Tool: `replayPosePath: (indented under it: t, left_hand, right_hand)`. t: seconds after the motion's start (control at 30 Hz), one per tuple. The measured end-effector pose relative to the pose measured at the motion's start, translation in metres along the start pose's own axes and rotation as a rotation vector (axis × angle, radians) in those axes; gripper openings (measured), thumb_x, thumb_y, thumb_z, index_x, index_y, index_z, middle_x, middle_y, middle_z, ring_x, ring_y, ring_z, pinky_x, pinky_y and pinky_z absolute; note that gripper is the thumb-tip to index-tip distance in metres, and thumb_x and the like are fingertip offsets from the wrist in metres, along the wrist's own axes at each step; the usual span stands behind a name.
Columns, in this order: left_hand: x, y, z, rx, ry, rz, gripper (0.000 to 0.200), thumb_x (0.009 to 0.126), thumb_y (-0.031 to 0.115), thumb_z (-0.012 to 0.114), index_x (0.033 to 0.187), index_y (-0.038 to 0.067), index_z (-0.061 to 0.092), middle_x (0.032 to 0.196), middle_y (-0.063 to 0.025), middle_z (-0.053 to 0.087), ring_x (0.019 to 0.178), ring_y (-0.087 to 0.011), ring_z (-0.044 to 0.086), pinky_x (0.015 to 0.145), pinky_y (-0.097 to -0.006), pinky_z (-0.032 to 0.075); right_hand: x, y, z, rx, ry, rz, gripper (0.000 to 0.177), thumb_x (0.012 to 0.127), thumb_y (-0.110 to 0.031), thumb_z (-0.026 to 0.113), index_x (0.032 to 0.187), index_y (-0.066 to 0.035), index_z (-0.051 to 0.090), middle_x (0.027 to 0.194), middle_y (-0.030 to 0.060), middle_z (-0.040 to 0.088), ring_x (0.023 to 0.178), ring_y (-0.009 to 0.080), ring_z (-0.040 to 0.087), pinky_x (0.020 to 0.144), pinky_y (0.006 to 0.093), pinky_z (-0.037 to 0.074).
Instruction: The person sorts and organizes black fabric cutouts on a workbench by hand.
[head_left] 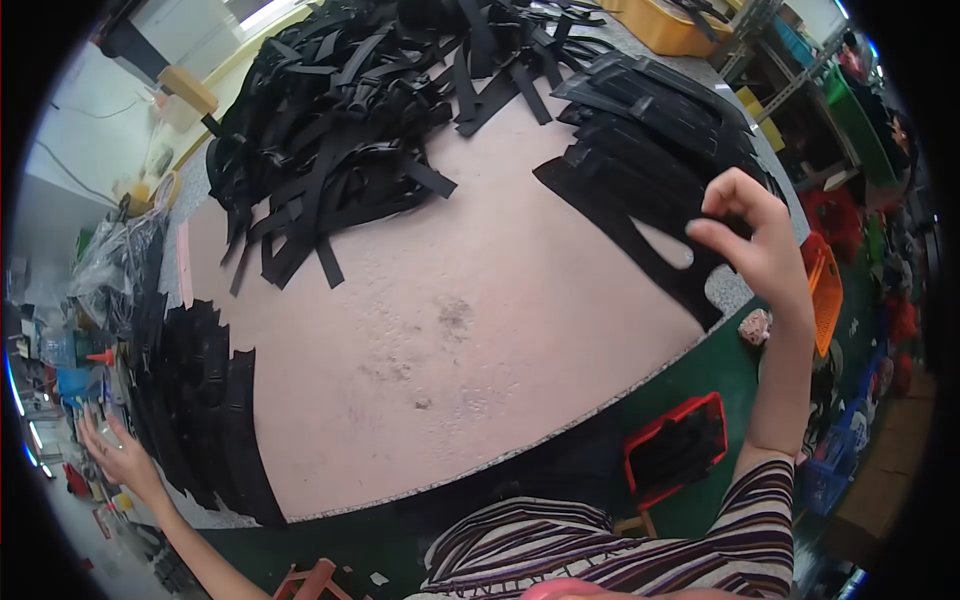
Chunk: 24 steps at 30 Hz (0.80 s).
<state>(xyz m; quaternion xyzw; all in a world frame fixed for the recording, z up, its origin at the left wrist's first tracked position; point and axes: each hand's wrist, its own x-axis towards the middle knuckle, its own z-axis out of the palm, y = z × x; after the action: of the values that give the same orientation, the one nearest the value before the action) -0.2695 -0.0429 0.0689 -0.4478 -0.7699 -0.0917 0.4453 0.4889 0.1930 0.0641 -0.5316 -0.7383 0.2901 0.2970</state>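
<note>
My left hand (pixel 122 457) is at the far left with its fingers spread and nothing in it, beside a stack of black strap pieces (pixel 205 400) on the table's left edge. At the right, my right hand (pixel 750 235) is raised near a pile of flat black pieces (pixel 650 125). Its fingers are curled, with a gap between thumb and fingertips and nothing held. A large tangled heap of black straps (pixel 330 130) covers the back of the pinkish table surface (pixel 480 320).
Below the table's right edge are a red crate (pixel 675 450) with dark contents and an orange basket (pixel 824 295). A yellow bin (pixel 660 28) stands at the back right. Clear plastic bags (pixel 115 260) lie at the left. Metal shelving (pixel 790 75) rises at the right.
</note>
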Motion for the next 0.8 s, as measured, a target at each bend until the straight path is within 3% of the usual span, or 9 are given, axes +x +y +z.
replayPosePath:
  t: [0.1, 0.23, 0.27, 0.33, 0.37, 0.47, 0.57, 0.67, 0.8]
  left_hand:
    - [0.026, 0.1, -0.036, -0.318, -0.062, 0.055, 0.032, 0.106, 0.022, 0.061, 0.132, 0.005, 0.067, 0.13, -0.0129, 0.069, 0.118, -0.0321, 0.065, 0.102, -0.0416, 0.049]
    - [0.038, 0.243, -0.05, -0.553, -0.138, 0.245, 0.038, 0.097, 0.018, 0.07, 0.133, 0.01, 0.065, 0.118, -0.0083, 0.069, 0.113, -0.0251, 0.063, 0.104, -0.0403, 0.039]
    - [0.032, 0.264, -0.05, -0.521, -0.108, 0.322, 0.04, 0.095, 0.02, 0.071, 0.134, 0.015, 0.065, 0.119, -0.0049, 0.067, 0.119, -0.0214, 0.059, 0.108, -0.0398, 0.031]
    - [0.025, 0.295, -0.057, -0.625, -0.118, 0.409, 0.043, 0.092, 0.018, 0.074, 0.134, 0.017, 0.065, 0.118, -0.002, 0.066, 0.117, -0.0186, 0.058, 0.105, -0.0377, 0.029]
    - [0.024, 0.304, -0.059, -0.697, -0.114, 0.456, 0.042, 0.09, 0.017, 0.075, 0.131, 0.017, 0.066, 0.116, -0.0017, 0.066, 0.115, -0.0193, 0.059, 0.103, -0.0367, 0.029]
    - [0.019, 0.33, -0.066, -0.789, -0.12, 0.482, 0.036, 0.087, 0.016, 0.076, 0.123, 0.016, 0.07, 0.111, -0.002, 0.067, 0.111, -0.0205, 0.06, 0.101, -0.0377, 0.031]
    - [0.019, 0.342, -0.063, -0.832, -0.13, 0.502, 0.033, 0.086, 0.014, 0.077, 0.119, 0.015, 0.071, 0.109, -0.0021, 0.067, 0.111, -0.0213, 0.06, 0.101, -0.0376, 0.032]
    - [0.02, 0.341, -0.06, -0.877, -0.201, 0.468, 0.033, 0.09, 0.013, 0.075, 0.123, 0.012, 0.07, 0.114, -0.0059, 0.068, 0.115, -0.0249, 0.061, 0.105, -0.0375, 0.034]
    - [0.039, 0.354, -0.073, -1.396, -0.321, 0.326, 0.035, 0.102, 0.024, 0.062, 0.132, 0.004, 0.065, 0.128, -0.0131, 0.066, 0.128, -0.0307, 0.055, 0.113, -0.0431, 0.037]
  right_hand:
    - [0.004, -0.05, 0.036, 0.324, -0.305, -0.089, 0.027, 0.085, -0.016, 0.085, 0.094, -0.002, 0.063, 0.082, 0.005, 0.066, 0.078, 0.0135, 0.065, 0.077, 0.0292, 0.053]
    - [0.02, -0.055, 0.16, 0.368, -0.656, -0.246, 0.029, 0.084, -0.023, 0.086, 0.093, -0.004, 0.067, 0.084, 0.0074, 0.069, 0.081, 0.019, 0.067, 0.078, 0.0334, 0.054]
    - [0.025, -0.053, 0.186, 0.227, -0.623, -0.333, 0.027, 0.083, -0.026, 0.086, 0.094, -0.006, 0.069, 0.087, 0.0086, 0.068, 0.086, 0.0255, 0.065, 0.083, 0.0376, 0.052]
    - [0.047, -0.049, 0.217, 0.01, -0.139, -0.618, 0.026, 0.082, -0.025, 0.086, 0.094, -0.007, 0.071, 0.094, 0.0091, 0.069, 0.097, 0.0289, 0.063, 0.088, 0.039, 0.05]
    - [0.07, -0.05, 0.221, 0.115, -0.096, -0.526, 0.029, 0.08, -0.031, 0.085, 0.094, -0.009, 0.072, 0.104, 0.0094, 0.067, 0.109, 0.0318, 0.058, 0.094, 0.0432, 0.045]
    - [0.135, -0.057, 0.229, -0.089, 0.323, -0.629, 0.031, 0.079, -0.024, 0.084, 0.102, -0.009, 0.071, 0.104, 0.0072, 0.065, 0.106, 0.0284, 0.058, 0.091, 0.0409, 0.043]
    - [0.172, -0.051, 0.242, -0.305, 0.339, -0.749, 0.02, 0.077, -0.016, 0.077, 0.095, -0.009, 0.071, 0.1, 0.005, 0.065, 0.104, 0.0246, 0.059, 0.091, 0.0387, 0.043]
    - [0.169, -0.066, 0.219, -0.405, 0.515, -1.144, 0.012, 0.077, -0.013, 0.07, 0.089, -0.009, 0.069, 0.096, 0.0032, 0.062, 0.102, 0.0226, 0.059, 0.091, 0.0379, 0.045]
    - [0.098, -0.098, 0.167, -0.406, 0.583, -1.372, 0.007, 0.081, -0.008, 0.073, 0.086, -0.005, 0.07, 0.107, 0.0073, 0.068, 0.106, 0.0279, 0.069, 0.092, 0.043, 0.056]
